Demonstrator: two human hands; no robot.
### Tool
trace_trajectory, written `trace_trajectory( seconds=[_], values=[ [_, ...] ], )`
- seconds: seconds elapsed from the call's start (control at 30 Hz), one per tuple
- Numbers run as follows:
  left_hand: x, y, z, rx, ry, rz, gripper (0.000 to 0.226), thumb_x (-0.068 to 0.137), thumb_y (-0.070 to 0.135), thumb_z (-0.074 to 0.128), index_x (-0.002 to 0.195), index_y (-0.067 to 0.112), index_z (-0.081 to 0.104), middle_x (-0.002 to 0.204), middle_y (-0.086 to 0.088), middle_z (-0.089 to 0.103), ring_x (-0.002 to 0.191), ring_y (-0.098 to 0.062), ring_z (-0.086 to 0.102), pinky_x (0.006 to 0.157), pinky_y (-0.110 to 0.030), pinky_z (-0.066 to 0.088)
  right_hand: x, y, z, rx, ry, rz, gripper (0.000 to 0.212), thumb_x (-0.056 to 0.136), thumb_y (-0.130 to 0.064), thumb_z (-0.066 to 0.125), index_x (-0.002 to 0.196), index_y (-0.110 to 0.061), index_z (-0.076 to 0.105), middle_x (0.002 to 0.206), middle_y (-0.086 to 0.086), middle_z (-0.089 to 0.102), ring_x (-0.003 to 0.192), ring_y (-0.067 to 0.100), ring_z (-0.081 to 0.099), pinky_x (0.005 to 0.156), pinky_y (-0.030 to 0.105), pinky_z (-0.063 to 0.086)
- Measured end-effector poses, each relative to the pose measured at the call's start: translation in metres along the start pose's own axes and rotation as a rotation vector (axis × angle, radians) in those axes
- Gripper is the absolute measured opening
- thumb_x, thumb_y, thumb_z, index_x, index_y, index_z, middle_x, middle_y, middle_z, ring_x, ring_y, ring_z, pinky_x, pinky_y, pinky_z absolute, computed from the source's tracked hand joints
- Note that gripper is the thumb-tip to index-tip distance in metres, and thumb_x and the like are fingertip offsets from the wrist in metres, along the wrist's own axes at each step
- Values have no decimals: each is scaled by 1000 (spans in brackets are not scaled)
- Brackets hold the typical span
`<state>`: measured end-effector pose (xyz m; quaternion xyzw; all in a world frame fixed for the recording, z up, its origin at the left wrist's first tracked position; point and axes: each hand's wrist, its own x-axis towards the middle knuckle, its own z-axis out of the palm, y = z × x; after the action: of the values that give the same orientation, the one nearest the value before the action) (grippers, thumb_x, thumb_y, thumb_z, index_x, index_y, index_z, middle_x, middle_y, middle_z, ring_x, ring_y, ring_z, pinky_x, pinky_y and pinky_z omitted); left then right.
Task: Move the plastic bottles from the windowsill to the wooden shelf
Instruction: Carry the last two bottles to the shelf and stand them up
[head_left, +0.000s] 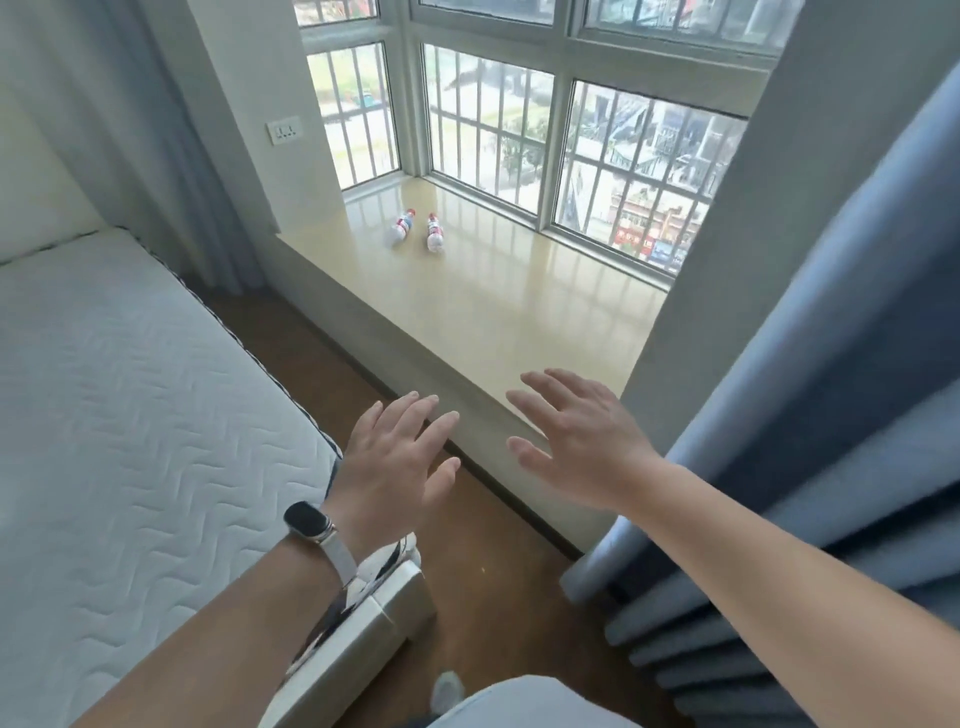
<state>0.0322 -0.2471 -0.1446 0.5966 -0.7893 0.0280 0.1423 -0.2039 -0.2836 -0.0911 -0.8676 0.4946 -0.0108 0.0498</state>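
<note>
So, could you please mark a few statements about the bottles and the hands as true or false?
1. Both plastic bottles lie on their sides on the windowsill. True.
2. The right hand grips a bottle. False: it is open and holds nothing.
3. A watch sits on the wrist of the left hand. True.
4. The left hand touches a bottle. False: both bottles lie apart from it, nearer the window.
</note>
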Motion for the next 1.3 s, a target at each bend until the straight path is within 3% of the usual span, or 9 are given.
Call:
trace_trajectory(
  seconds=[0.4,0.63,0.83,1.03,1.3],
  values=[
    [52,-101,-15,23,82,-91,53,88,46,45,130,19,61,136,-8,58,133,-29,46,110,-56,31,109,-23,-12,5,1,-54,65,93,-61,18,152,-34,24,162,-8,19,149,17,10,117,37,13],
    [109,-125,-2,53,94,-154,52,88,46,45,129,20,63,136,-8,58,132,-29,46,111,-55,30,181,10,-7,39,-13,-94,60,97,-58,25,152,-35,25,162,-7,20,149,16,10,118,37,12],
    [175,-138,12,122,67,-226,51,88,45,46,128,19,63,135,-9,59,130,-31,50,108,-56,35,256,47,-10,40,1,-201,71,90,-62,12,151,-31,29,161,-4,24,148,19,15,116,36,15],
    [240,-146,19,149,109,-317,50,89,44,46,128,17,62,133,-11,59,127,-34,50,107,-56,37,326,95,-17,86,69,-251,56,99,-55,36,148,-28,37,158,-3,31,146,22,20,114,37,18],
    [287,-152,31,180,87,-355,49,89,45,46,128,19,61,134,-9,58,128,-32,50,107,-56,36,372,127,-15,163,74,-266,54,98,-53,41,146,-27,41,156,-2,34,145,23,23,114,39,22]
  ],
)
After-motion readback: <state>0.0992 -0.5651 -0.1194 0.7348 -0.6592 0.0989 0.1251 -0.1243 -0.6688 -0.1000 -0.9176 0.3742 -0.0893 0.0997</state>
